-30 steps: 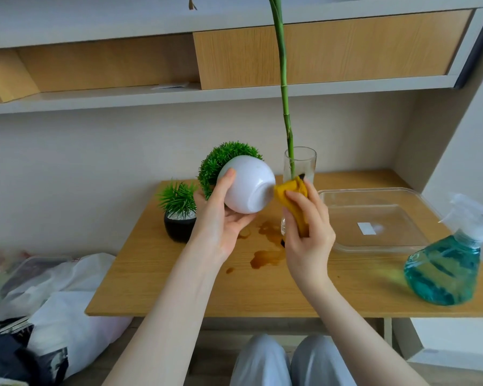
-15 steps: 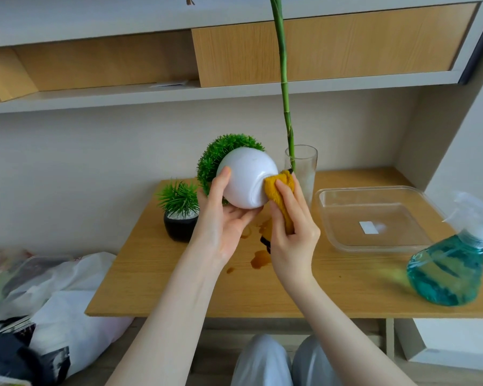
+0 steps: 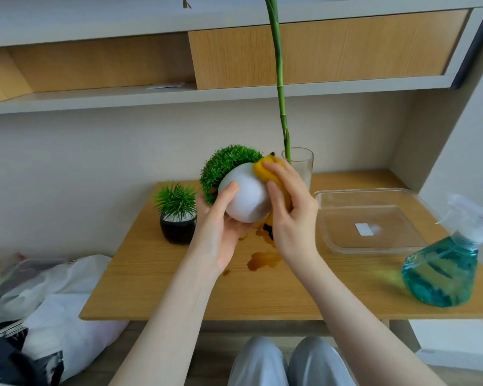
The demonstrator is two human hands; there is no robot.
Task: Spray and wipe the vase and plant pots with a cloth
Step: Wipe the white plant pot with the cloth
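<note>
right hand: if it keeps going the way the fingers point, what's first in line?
Probably the green plant ball atop the white pot. The right hand presses the yellow cloth there, fingers aimed up-left. Depth is unclear; it might pass in front.

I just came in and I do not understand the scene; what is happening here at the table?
A person is cleaning a white pot with a green plant. The left hand holds the pot tilted above the table, and the right hand presses a yellow cloth on its upper side. A black pot, a glass vase with a stem, a clear tray and a spray bottle stand on the table. A spill lies under the hands.
</note>
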